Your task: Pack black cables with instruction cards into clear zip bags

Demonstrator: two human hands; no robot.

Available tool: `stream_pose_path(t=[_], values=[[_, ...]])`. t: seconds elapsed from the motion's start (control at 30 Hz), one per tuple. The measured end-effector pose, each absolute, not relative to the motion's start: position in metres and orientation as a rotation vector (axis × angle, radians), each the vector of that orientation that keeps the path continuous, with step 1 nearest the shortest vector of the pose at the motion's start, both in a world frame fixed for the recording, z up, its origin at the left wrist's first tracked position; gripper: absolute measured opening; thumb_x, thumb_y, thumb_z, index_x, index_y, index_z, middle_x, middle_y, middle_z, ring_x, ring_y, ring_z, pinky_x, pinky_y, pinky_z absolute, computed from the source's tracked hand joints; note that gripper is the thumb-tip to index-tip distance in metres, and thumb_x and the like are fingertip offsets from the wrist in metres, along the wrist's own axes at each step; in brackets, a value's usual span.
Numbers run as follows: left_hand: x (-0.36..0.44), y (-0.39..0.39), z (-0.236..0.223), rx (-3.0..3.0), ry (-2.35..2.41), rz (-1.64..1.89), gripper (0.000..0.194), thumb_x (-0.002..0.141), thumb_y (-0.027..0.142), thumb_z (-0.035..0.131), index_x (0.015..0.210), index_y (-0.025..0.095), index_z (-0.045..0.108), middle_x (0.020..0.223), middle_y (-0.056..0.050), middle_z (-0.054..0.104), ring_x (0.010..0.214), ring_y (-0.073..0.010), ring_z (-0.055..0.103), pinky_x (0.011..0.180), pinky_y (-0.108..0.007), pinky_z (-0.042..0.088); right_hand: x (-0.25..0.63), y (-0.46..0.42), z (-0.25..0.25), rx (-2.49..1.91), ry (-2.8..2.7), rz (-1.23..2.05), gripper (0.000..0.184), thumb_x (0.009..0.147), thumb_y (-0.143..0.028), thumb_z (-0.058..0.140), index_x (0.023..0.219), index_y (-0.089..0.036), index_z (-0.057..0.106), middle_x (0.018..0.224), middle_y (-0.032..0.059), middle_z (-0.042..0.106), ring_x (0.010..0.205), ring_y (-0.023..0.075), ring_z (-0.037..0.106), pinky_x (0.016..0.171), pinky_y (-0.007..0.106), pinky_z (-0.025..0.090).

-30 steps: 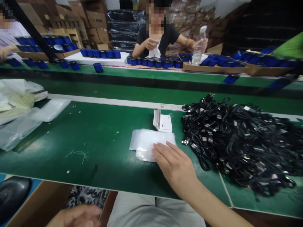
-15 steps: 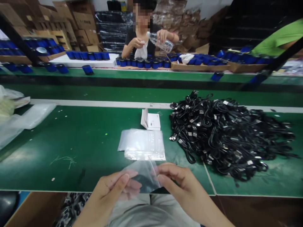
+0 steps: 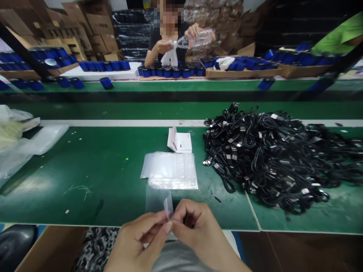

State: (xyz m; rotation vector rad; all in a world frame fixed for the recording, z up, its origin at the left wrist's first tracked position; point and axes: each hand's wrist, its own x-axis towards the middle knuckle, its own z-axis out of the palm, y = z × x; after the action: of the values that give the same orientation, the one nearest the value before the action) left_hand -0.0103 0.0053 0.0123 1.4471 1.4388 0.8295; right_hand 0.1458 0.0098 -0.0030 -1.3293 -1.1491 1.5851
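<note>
Small clear rectangular plastic bag: thin, see-through, right side folded up in pale flap. Sits over near edge of green tabletop, pinched between fingertips of left hand and right hand. Just beyond, glossy stack of clear plastic bags.

Clear plastic bag – thin, see-through, bare of print as far as I can see from here | right side curling up into a pale fold | near end pinched between left hand and right hand | spread over the green tabletop, near its front edge
</note>
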Motion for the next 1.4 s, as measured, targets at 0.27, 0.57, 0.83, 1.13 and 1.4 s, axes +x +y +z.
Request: stream_pose_path(t=[0.27,0.57,0.83,1.13,1.4], values=[[-0.010,0.009,0.013,1.228,1.453,0.749,0.019,0.071,0.037,0.068,0.073,0.022,0.079,0.064,-0.001,0.071,0.058,-0.0154,0.066,0.055,-0.020,0.055,0.148,0.012,-0.006,-1.256,-1.016,1.746,0.026,0.067,-0.032,0.075,0.060,-0.014,0.056,0.056,-0.0034,0.053,0.052,0.0084,0.040,0.049,0.021,0.029],[-0.006,0.009,0.019,1.200,1.481,0.764,0.015,0.068,0.033,0.069,0.071,0.022,0.079,0.062,-0.002,0.070,0.057,-0.0138,0.064,0.051,-0.017,0.050,0.146,0.014,0.002,-1.251,-0.972,1.778,0.032,0.063,-0.037,0.080,0.059,-0.013,0.059,0.055,-0.0029,0.053,0.053,0.0088,0.042,0.051,0.021,0.031],[-0.006,0.009,0.019,1.213,1.513,0.753,0.016,0.066,0.032,0.068,0.069,0.020,0.079,0.058,-0.001,0.068,0.054,-0.0127,0.061,0.049,-0.016,0.047,0.147,0.012,-0.001,-1.249,-1.022,1.766,0.023,0.067,-0.030,0.075,0.060,-0.014,0.059,0.056,-0.0025,0.054,0.053,0.0092,0.043,0.050,0.021,0.031],[-0.008,0.011,0.012,1.206,1.452,0.731,0.017,0.071,0.032,0.066,0.065,0.018,0.073,0.062,-0.001,0.073,0.059,-0.0149,0.066,0.055,-0.017,0.051,0.145,0.002,-0.003,-1.374,-1.414,1.317,0.008,0.078,-0.017,0.059,0.071,-0.016,0.062,0.070,0.0009,0.058,0.062,0.0127,0.053,0.056,0.022,0.041],[-0.010,0.011,0.009,1.907,1.426,0.625,0.015,0.080,0.022,0.056,0.072,0.021,0.068,0.063,0.003,0.070,0.054,-0.0109,0.064,0.055,-0.016,0.050,0.146,-0.010,0.001,-1.295,-1.830,0.692,0.023,0.085,-0.010,0.042,0.097,-0.014,0.061,0.089,0.0111,0.066,0.076,0.0213,0.064,0.067,0.031,0.052]])
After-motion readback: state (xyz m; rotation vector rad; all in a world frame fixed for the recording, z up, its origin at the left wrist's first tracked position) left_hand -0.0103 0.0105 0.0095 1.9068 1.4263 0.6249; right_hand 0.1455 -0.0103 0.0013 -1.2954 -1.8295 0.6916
